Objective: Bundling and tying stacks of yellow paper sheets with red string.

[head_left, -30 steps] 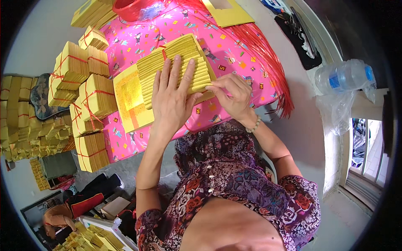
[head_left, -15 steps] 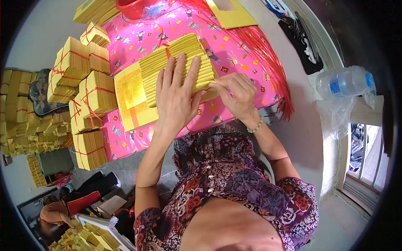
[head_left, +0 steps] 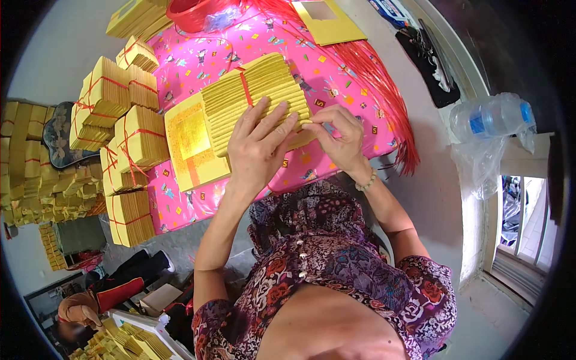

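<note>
A row of tightly folded yellow paper (head_left: 264,75) lies on the pink table, with a red strap (head_left: 246,90) over its far part. My left hand (head_left: 255,150) rests on top of the near folds, its fingers stretched out and apart. At the right end of these folds, my right hand (head_left: 340,137) is closed in a pinch on the paper's edge. Partly beneath the folded row is a flat stack of yellow paper (head_left: 186,165) with a gold square on it. What lies under my left palm is hidden.
Tied yellow paper bundles (head_left: 143,135) line the table's left side. Red plastic strands (head_left: 393,102) hang over its right edge, near a yellow sheet with a cut-out (head_left: 339,33). A red basin (head_left: 192,17) stands at the back. Another person (head_left: 81,309) is at lower left.
My left hand has drawn back toward me over the folds, baring more of the red strap. My right hand keeps its pinch at the right end.
</note>
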Motion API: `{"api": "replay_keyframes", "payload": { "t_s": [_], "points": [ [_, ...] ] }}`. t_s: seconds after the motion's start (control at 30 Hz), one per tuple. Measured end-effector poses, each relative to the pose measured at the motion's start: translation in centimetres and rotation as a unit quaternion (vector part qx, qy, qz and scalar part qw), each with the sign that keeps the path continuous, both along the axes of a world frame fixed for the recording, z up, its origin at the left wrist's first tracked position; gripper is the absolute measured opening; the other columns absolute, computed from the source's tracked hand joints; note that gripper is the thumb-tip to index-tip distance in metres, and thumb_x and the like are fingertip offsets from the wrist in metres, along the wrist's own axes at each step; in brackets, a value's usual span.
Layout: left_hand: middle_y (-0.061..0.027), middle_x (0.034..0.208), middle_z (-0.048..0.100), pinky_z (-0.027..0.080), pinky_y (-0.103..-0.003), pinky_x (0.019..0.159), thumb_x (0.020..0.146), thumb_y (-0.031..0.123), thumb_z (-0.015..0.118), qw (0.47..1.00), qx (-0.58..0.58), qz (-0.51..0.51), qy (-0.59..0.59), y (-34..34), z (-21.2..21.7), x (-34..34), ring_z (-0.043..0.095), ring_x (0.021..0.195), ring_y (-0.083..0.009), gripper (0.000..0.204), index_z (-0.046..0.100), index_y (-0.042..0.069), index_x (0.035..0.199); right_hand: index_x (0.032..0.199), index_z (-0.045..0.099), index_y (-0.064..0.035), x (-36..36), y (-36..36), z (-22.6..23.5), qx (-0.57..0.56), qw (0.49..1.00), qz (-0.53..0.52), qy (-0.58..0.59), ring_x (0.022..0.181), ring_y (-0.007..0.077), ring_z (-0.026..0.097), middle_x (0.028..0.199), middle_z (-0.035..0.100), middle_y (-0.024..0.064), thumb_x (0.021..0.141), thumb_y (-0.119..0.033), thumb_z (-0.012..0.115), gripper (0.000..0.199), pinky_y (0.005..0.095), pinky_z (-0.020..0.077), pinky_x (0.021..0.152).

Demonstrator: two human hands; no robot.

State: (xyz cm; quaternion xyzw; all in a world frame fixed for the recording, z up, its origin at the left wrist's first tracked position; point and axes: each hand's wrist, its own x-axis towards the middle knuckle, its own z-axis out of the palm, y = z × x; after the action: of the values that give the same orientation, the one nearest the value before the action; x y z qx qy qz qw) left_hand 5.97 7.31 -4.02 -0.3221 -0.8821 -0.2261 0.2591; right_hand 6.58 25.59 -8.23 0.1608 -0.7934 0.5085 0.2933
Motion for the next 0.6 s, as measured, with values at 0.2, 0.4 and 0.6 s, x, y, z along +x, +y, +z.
{"api": "replay_keyframes", "payload": {
  "t_s": [0.2,0.4,0.6],
  "points": [
    [-0.0029,0.112,0.066,0.049,-0.036,0.089,0.069,0.006,0.075,1.0,0.01,0.01,-0.018,0.1,0.2,0.0,0.059,0.11,-0.0275,0.037,0.072,0.018,0.104,0.077,0.063,-0.0043,-0.5,0.1,0.8,0.062,0.997,-0.004,0.047,0.067,0.0211,0.06,0.074,0.062,0.0076,0.069,-0.005,0.076,0.016,0.0302,0.0466,0.059],
    [-0.0023,0.111,0.067,0.047,-0.04,0.091,0.067,0.007,0.072,0.999,0.026,0.013,-0.02,0.1,0.0,-0.2,0.058,0.109,-0.0282,0.038,0.071,0.018,0.104,0.076,0.062,-0.0047,-0.8,0.3,1.4,0.072,0.997,0.01,0.042,0.065,0.0209,0.06,0.072,0.062,0.0072,0.07,-0.006,0.076,0.015,0.0304,0.0464,0.057],
    [-0.0027,0.109,0.067,0.046,-0.041,0.092,0.067,0.006,0.07,0.999,0.035,0.02,-0.028,0.3,-0.2,-0.3,0.058,0.109,-0.0286,0.038,0.071,0.018,0.103,0.075,0.06,-0.0065,-1.3,0.5,2.0,0.089,0.995,0.018,0.048,0.061,0.0213,0.057,0.07,0.059,0.004,0.072,-0.011,0.074,0.016,0.0323,0.0433,0.055]
  ]
}}
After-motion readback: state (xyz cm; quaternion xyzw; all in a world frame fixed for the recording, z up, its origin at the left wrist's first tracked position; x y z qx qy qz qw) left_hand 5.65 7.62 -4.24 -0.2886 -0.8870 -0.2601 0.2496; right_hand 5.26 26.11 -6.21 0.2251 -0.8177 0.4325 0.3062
